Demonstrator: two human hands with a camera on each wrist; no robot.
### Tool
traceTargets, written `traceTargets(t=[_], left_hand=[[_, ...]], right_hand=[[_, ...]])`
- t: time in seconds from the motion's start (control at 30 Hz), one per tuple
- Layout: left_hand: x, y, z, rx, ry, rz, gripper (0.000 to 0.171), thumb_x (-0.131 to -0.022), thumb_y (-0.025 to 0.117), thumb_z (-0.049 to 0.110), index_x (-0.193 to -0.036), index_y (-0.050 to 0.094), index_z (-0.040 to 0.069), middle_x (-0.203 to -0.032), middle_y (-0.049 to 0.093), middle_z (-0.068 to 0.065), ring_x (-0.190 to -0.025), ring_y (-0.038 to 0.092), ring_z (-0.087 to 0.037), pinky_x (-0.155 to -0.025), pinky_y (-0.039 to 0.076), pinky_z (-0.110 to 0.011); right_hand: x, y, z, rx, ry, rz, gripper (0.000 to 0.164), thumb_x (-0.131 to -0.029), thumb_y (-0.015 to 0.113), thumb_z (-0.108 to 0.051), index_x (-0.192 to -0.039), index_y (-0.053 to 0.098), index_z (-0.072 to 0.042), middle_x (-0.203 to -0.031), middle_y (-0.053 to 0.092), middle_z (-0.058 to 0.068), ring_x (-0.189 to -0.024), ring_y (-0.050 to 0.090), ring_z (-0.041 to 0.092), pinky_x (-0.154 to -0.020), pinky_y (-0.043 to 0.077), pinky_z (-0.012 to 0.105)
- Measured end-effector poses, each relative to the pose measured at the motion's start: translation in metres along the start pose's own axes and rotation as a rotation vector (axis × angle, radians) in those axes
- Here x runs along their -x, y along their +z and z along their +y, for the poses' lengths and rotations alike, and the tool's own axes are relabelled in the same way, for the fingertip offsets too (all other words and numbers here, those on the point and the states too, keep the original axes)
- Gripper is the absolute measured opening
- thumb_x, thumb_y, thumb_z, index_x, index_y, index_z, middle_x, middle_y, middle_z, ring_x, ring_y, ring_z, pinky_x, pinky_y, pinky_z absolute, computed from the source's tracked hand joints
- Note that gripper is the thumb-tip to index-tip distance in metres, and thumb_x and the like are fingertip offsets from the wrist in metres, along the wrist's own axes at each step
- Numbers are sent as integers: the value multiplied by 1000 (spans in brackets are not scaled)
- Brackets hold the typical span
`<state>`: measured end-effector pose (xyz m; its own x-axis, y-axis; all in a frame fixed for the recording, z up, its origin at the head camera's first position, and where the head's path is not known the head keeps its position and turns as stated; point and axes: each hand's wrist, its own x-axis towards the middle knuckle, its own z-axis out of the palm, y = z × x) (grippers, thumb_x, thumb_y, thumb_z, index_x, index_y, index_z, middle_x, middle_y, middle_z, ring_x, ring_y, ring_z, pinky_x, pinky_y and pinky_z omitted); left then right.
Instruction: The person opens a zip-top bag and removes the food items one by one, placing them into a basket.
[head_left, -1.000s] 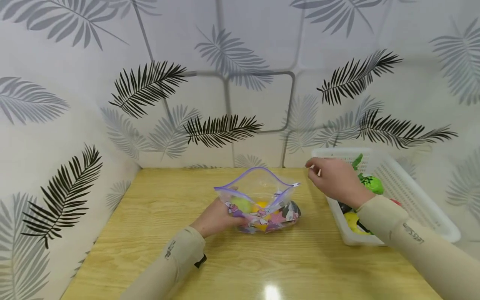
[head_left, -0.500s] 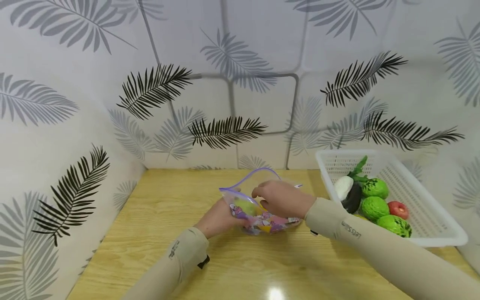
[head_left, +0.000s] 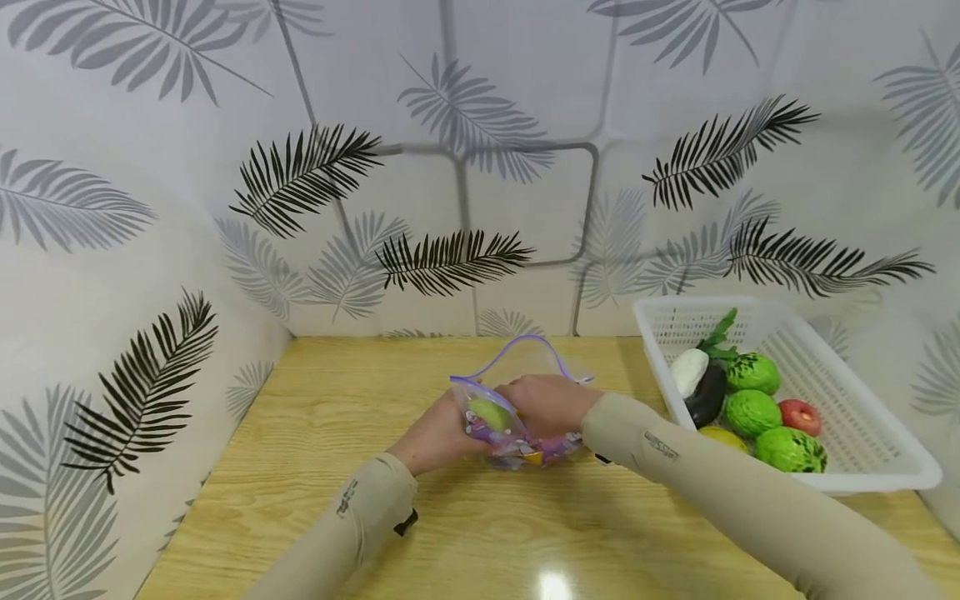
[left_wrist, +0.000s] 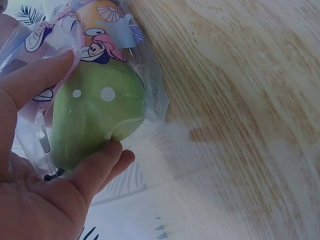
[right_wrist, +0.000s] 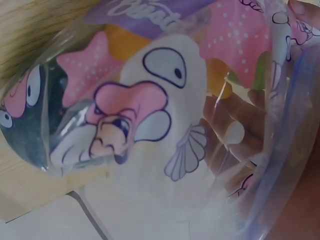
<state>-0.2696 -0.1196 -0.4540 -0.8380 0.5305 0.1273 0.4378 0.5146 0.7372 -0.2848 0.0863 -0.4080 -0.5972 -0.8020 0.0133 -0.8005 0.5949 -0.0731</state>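
Observation:
A clear zip bag [head_left: 517, 446] with a purple-edged mouth and cartoon prints stands open on the table. My left hand [head_left: 441, 432] grips its left side, thumb and fingers around a pale green fruit [left_wrist: 100, 125] through the plastic. My right hand [head_left: 547, 402] reaches down inside the bag's mouth, mostly hidden in the head view. Through the plastic, in the right wrist view, my right fingers [right_wrist: 232, 125] lie beside a whitish rounded shape [right_wrist: 165, 55]; whether they hold anything I cannot tell. A dark rounded thing [right_wrist: 37, 130] and something orange [right_wrist: 125, 42] also show inside.
A white plastic basket [head_left: 888, 479] stands at the right. In it lie a white egg-shaped piece [head_left: 688, 372], a dark eggplant-like piece [head_left: 707, 398], a red apple [head_left: 800, 418], several green fruits [head_left: 752, 412], a yellow piece [head_left: 723, 437] and a green leafy piece [head_left: 718, 335]. A patterned cloth backs the table.
My right hand has moved left from over the basket's near-left side into the bag's mouth, then deeper. My left hand keeps its hold on the bag.

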Motion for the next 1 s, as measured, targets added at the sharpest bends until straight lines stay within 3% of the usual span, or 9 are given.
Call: traceTargets(t=[0.17, 0.3, 0.57, 0.8, 1.0], left_hand=[[2, -2, -1, 20, 1, -8, 68, -68, 87, 15, -126, 51, 17, -116, 57, 3, -101, 53, -8, -92, 47, -38], [2, -2, 0, 27, 24, -5, 80, -67, 87, 18, -136, 46, 17, -130, 50, 3, -111, 48, -8, -98, 43, -39], [1, 0, 0, 41, 59, -4, 76, -68, 87, 20, -133, 46, 20, -123, 53, 7, -109, 49, -6, -98, 42, -37], [0, -2, 4, 88, 36, -7, 73, -69, 86, 21, -131, 46, 26, -116, 56, 12, -103, 52, -4, -94, 45, -35], [0, -2, 3, 91, 18, 6, 71, -70, 85, 20, -130, 48, 24, -121, 54, 11, -105, 51, -4, -95, 44, -35]], right_hand=[[-5, 1, 0, -49, -32, -16, 31, -84, 69, -10, -115, 62, -10, -100, 69, 4, -92, 61, 15, -83, 54, 34], [-8, 4, 0, -63, -41, -21, 31, -84, 71, -19, -113, 61, -11, -99, 69, 4, -93, 61, 15, -83, 54, 34], [-8, 5, 1, 1, -30, -9, 30, -85, 68, -23, -109, 59, -8, -93, 66, 3, -86, 60, 15, -78, 54, 33], [-1, -10, -2, 52, 6, 37, 46, -83, 66, -28, -118, 55, -2, -96, 65, 6, -86, 59, 14, -75, 55, 31], [17, -24, -4, 99, 37, 144, 64, -75, 71, -34, -126, 53, -1, -110, 63, 10, -95, 54, 16, -77, 53, 32]])
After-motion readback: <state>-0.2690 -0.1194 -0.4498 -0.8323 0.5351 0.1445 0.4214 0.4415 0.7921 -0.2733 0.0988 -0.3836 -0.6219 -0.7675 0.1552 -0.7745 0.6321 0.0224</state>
